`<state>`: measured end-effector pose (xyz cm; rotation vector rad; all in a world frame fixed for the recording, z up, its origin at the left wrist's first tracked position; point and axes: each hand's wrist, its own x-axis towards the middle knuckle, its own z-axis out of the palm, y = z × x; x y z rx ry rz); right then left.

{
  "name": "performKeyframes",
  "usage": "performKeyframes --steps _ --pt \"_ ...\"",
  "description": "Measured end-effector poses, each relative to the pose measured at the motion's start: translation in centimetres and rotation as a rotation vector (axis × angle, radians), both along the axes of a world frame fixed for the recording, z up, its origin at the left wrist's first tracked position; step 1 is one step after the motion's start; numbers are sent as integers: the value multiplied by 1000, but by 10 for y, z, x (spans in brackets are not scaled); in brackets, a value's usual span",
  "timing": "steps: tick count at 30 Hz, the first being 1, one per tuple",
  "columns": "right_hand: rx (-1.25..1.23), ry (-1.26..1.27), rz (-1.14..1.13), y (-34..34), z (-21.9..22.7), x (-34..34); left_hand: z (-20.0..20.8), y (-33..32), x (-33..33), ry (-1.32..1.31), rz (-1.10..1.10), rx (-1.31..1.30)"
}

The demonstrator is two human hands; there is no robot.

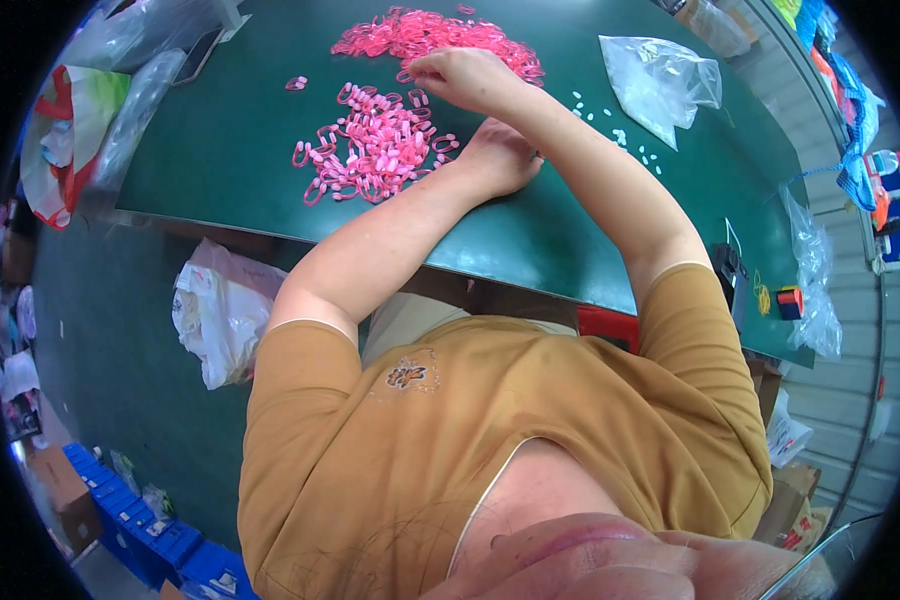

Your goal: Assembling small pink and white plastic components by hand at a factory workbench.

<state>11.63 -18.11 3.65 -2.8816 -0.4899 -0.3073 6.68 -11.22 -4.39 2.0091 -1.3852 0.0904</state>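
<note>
On the green table, my left hand (503,158) is curled closed near the front edge. Its fingers face away, so whatever they hold is hidden. My right hand (467,80) crosses beyond it, fingers bent and pinched together between two piles. The far pile is of plain pink bands (440,38). Closer and to the left lies a heap of pink bands with pale oval beads (375,145). One beaded band (418,98) lies just below the right fingertips; whether they hold anything is too small to tell. Small white beads (620,137) are scattered right of my hands.
A clear plastic bag (660,85) lies at the table's far right. On the right edge are a black device (730,275), yellow bands (762,295) and a small red-and-black object (790,303). A phone (199,57) rests at the far left. A white bag (225,310) hangs below the front edge.
</note>
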Motion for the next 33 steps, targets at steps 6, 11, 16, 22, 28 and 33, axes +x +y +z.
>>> performKeyframes --steps 6,11,16,22,28,33 --pt "-253 -18 9 -14 -38 53 0 2 -1 -83 -58 -270" --pt "-198 -10 64 -18 -37 49 -7 3 2 -98 -51 -175" --pt "141 -126 -17 -82 5 -10 -1 6 0 -41 -59 -123" --pt "488 24 -226 -149 -21 -150 11 -1 -2 345 54 -214" --pt "525 14 -328 -107 -51 -216 9 -5 -14 547 -227 -135" --pt "612 43 -322 -107 -58 -231 11 -7 -25 342 -252 -61"
